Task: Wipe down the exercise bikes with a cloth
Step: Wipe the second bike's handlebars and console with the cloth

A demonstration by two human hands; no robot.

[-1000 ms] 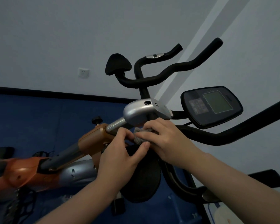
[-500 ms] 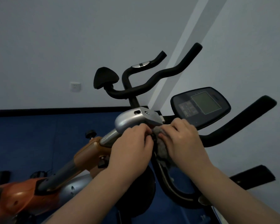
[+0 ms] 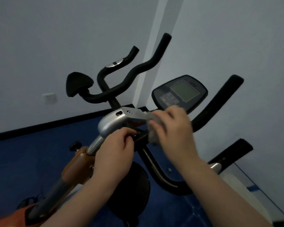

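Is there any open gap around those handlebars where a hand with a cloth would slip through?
Open gaps: between the display console and the right handlebar, and inside the lower loop bar. Crowded: under the silver bracket, where the left hand and the right hand with the cloth meet.
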